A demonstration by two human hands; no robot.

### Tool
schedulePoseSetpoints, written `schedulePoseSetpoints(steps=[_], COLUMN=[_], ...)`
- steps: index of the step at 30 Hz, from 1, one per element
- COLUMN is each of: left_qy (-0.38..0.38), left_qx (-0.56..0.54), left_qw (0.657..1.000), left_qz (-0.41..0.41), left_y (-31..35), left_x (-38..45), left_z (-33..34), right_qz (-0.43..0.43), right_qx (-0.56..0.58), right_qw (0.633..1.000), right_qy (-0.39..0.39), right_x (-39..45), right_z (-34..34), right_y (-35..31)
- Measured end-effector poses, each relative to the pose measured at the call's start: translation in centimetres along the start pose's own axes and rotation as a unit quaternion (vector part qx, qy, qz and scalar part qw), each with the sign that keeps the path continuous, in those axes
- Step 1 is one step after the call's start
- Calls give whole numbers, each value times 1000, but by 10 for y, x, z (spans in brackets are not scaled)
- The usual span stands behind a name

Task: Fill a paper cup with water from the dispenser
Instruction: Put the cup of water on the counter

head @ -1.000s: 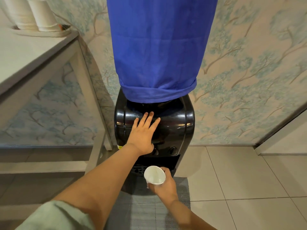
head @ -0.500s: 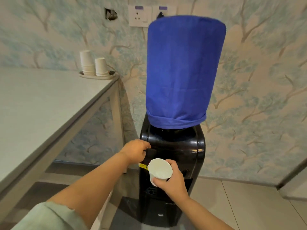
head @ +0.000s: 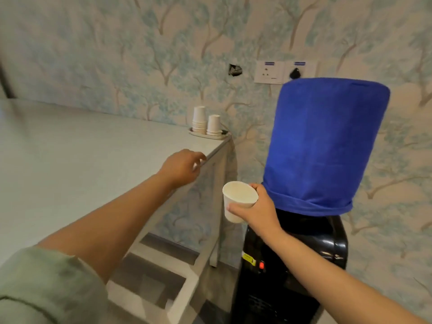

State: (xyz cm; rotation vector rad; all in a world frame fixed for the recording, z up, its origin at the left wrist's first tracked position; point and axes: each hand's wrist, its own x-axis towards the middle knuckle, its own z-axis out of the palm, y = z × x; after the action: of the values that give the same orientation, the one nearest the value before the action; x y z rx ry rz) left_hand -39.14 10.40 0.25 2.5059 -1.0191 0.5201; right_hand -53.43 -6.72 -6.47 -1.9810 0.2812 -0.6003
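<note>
My right hand (head: 257, 212) grips a white paper cup (head: 237, 202), upright and held left of the black water dispenser (head: 304, 265). I cannot tell whether the cup holds water. A blue cloth cover (head: 325, 146) wraps the bottle on top of the dispenser. My left hand (head: 181, 166) hovers over the table's right edge with fingers loosely curled and nothing in it. The dispenser's taps are hidden from this angle.
A long grey table (head: 81, 164) fills the left side. At its far corner a small tray (head: 208, 134) carries two stacks of paper cups (head: 205, 123). Wall sockets (head: 285, 72) sit above the dispenser on the tree-patterned wallpaper.
The view has risen from the dispenser's front. My left hand left the dispenser and moved up to the table edge. My right hand lifted the cup away from the tap area.
</note>
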Motion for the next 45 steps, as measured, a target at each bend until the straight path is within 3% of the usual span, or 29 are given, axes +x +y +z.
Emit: schedulePoseSetpoints(steps=[4, 8, 14, 16, 28, 45], left_qy=[55, 108, 65, 59, 54, 54], left_qx=[24, 49, 113, 86, 105, 98], left_qw=[992, 962, 912, 897, 901, 900], left_qz=[-111, -248, -389, -429, -417, -421], left_y=[-66, -128, -174, -180, -192, -191], left_x=[-30, -73, -123, -131, -127, -123], left_z=[-44, -67, -57, -50, -44, -47], right_qz=[-45, -71, -66, -60, -8, -17], right_qx=[17, 39, 61, 64, 23, 32], right_qw=[998, 994, 990, 988, 980, 978], right_qy=[-32, -72, -109, -130, -196, -207], right_x=[25, 47, 71, 73, 73, 77], right_z=[25, 61, 119, 142, 235, 249], right_y=[-38, -79, -126, -140, -140, -133])
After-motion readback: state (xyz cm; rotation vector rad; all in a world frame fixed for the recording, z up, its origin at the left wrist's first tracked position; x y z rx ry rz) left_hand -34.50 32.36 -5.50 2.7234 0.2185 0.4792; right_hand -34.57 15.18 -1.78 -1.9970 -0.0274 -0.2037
